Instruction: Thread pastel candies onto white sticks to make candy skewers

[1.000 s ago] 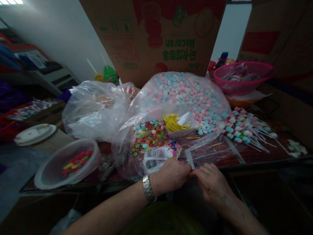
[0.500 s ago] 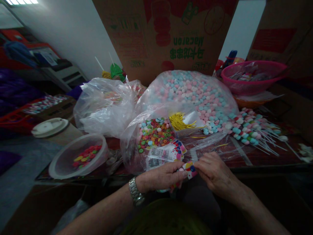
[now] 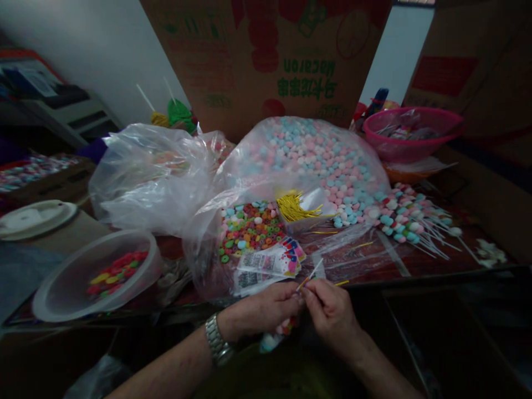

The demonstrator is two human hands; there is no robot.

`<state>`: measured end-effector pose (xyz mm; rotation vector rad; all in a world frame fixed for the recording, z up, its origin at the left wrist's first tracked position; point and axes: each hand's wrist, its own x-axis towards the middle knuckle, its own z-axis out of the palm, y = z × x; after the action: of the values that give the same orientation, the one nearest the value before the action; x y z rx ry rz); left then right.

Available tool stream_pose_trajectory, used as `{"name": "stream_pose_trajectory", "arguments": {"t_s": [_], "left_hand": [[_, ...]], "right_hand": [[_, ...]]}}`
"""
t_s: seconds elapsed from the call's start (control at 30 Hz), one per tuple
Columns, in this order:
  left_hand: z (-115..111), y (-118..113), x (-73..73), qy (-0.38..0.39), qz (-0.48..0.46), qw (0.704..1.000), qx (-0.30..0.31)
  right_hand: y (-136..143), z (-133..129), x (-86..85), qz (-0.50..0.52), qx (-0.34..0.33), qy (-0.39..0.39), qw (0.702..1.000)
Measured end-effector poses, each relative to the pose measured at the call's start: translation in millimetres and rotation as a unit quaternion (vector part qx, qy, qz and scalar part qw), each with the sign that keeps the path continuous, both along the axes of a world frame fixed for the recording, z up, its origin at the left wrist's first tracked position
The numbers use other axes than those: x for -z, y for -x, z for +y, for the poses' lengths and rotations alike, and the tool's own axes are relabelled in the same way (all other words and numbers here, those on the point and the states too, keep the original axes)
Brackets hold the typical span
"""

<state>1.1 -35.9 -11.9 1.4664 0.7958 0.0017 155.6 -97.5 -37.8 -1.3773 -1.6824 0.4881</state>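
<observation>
My left hand (image 3: 270, 305), with a metal watch at the wrist, is closed around a marshmallow skewer (image 3: 272, 339). Its pastel and red pieces hang below my fingers, and its white stick (image 3: 317, 267) pokes up past the fingertips. My right hand (image 3: 330, 307) pinches at the stick right beside my left fingertips. A short gold strip, like a twist tie (image 3: 302, 284), shows between the two hands; its ends are partly hidden by fingers. Just beyond lie printed labels (image 3: 266, 263) fanned out on the plastic, and a box of gold twist ties (image 3: 297, 206).
Ring-shaped candies (image 3: 253, 227) lie next to a big bag of pastel marshmallows (image 3: 307, 155). At left are a plastic bowl (image 3: 45, 293) with red candies and a lidded tub (image 3: 83, 233). Finished-looking skewers (image 3: 409, 219) and a pink basket (image 3: 415, 141) sit at right; a carton (image 3: 233, 66) stands behind.
My right hand has moved left and down against my left hand. The colourful printed end at my fingertips is now gathered out of sight, and the white stick and gold strip show. The view has shifted slightly.
</observation>
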Motion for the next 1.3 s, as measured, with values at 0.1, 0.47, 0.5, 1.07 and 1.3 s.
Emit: {"name": "stream_pose_trajectory", "arguments": {"t_s": [0.1, 0.47, 0.5, 1.07, 1.3], "left_hand": [[2, 1, -1.2, -0.033, 0.019, 0.999, 0.005], [1, 2, -18.5, -0.356, 0.016, 0.914, 0.194], [0, 3, -20.5, -0.436, 0.016, 0.871, 0.224], [12, -4, -3.2, 0.081, -0.048, 0.905, -0.415], [18, -3, 2.9, 0.108, -0.084, 0.898, -0.417]], "right_hand": [[-11, 4, -17.9, -0.176, 0.010, -0.169, 0.970], [-17, -17, 2.7, -0.153, -0.238, 0.180, 0.942], [-12, -20, 8.7, -0.076, -0.237, 0.238, 0.939], [-90, 127, 8.9, -0.356, 0.056, 0.151, 0.921], [-93, 90, -6.5, -0.350, 0.071, 0.100, 0.929]]}}
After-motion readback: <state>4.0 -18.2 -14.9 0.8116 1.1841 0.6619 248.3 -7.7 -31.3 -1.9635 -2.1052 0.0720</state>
